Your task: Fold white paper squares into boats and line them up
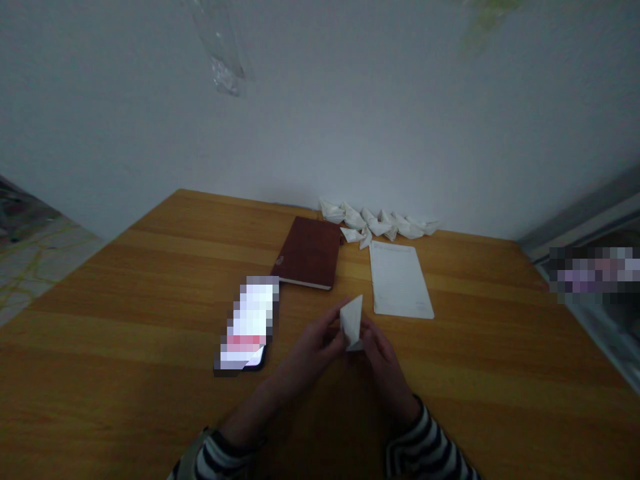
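The phone's screen [250, 323] is being masked by coarse pixels, parts of the folded paper [352, 320] are being covered by the left hand [320, 337] and right hand [382, 350], both striped sleeves [430, 440] are being cut off by the bottom edge, and faint marks [396, 247] on the white sheet [401, 283] are being left illegible.

Homelike room: wooden table [500, 347], pale wall [350, 120].
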`<act>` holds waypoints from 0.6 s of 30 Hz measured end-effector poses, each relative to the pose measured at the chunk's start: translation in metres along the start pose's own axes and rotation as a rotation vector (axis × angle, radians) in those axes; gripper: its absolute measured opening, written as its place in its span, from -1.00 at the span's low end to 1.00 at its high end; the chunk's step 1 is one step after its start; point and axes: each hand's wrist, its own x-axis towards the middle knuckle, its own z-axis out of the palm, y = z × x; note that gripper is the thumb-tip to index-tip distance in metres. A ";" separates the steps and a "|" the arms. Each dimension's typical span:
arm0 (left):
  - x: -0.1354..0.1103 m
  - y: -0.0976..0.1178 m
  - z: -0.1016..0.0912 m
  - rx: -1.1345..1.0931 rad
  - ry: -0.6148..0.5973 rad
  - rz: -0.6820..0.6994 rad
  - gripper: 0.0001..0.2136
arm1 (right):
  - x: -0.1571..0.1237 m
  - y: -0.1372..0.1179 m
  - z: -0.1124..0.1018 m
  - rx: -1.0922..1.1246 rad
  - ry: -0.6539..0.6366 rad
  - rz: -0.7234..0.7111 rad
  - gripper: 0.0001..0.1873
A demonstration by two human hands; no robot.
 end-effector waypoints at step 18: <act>0.002 -0.002 0.005 0.307 0.118 0.067 -0.67 | 0.002 -0.023 -0.011 -0.062 -0.019 -0.091 -0.71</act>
